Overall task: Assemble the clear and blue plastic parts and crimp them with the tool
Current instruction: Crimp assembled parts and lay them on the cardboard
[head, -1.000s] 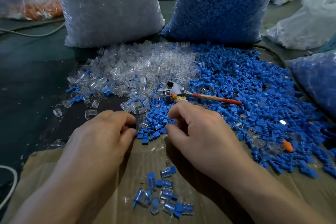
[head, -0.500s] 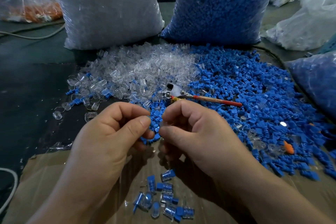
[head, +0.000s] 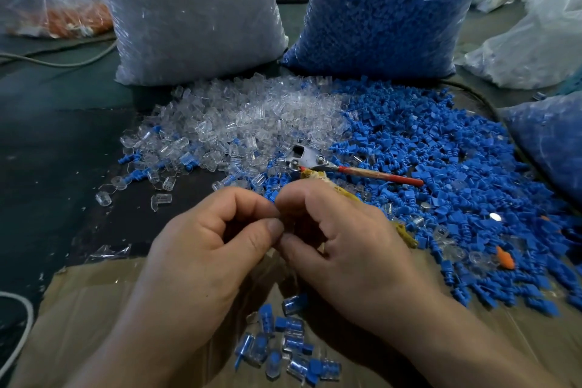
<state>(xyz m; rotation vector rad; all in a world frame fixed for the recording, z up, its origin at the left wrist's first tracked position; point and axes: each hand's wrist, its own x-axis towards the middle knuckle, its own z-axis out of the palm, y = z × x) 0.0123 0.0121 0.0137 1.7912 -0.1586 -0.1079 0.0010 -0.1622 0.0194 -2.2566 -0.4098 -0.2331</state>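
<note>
Closing the fingers [head: 271,227] of the left hand [head: 201,249] and right hand [head: 346,246] into tight pinches, thumb tips almost touching. Hiding whatever is between them, so not being able to tell whether a piece is held. Probably pressing 1 clear shell onto 1 blue plug, judging from the task.

Expecting such parts to be featherlight, stiff and slick, and prone to popping out of a pinch. Favouring a hold across the flat sides, leaving the mating end free.

Finding loose blue parts [head: 441,167] just beyond the fingers and spreading far to their right. Finding clear parts [head: 239,123] beyond and to their left. Spotting the crimping tool [head: 315,161] just past the fingers where both heaps meet, untouched, its red handle pointing right.

Noting a small cluster of finished pieces [head: 283,346] nearer than the fingers, between the wrists, on cardboard [head: 94,309]. Noting 2 full bags well beyond the fingers on the counter [head: 47,151]: 1 clear bag [head: 195,9] and 1 blue bag [head: 384,9].
</note>
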